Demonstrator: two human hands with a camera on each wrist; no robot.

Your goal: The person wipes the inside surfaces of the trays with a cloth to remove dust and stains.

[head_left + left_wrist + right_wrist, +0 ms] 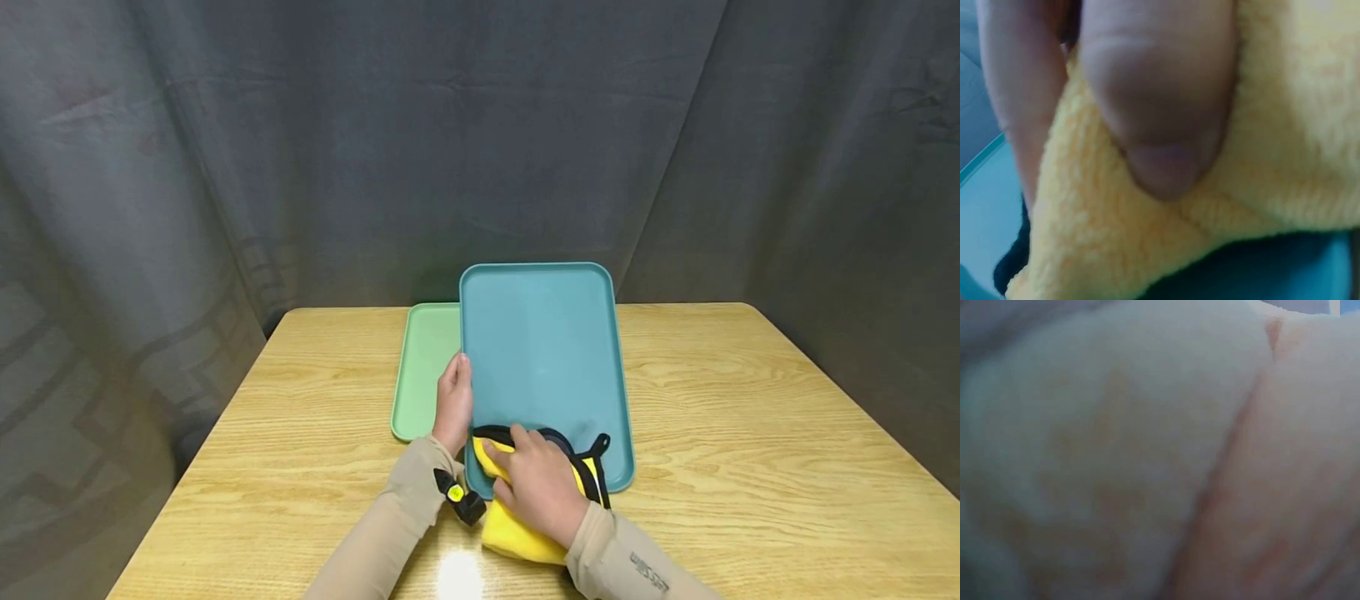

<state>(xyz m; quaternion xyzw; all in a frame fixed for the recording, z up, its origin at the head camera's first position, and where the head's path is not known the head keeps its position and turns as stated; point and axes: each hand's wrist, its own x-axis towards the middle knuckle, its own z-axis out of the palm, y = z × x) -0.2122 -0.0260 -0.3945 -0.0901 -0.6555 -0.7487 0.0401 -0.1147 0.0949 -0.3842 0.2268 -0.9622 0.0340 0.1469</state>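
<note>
Tabletop beneath, left grip clamps blue tray, right grip clutches yellow cloth: wiping looks unfinished, green tray beyond left grip perhaps remaining.

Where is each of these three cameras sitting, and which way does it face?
Head: worn on the head, facing forward and down at the table and blue tray; left hand, right hand and sleeves show.
Left wrist: worn there, facing the yellow cloth up close; fingers, probably the right hand's, show.
Right wrist: worn there, aimed very close; what looks like skin shows, too blurred to name the part.
Shared: head and left wrist both see the yellow cloth and blue tray.
</note>
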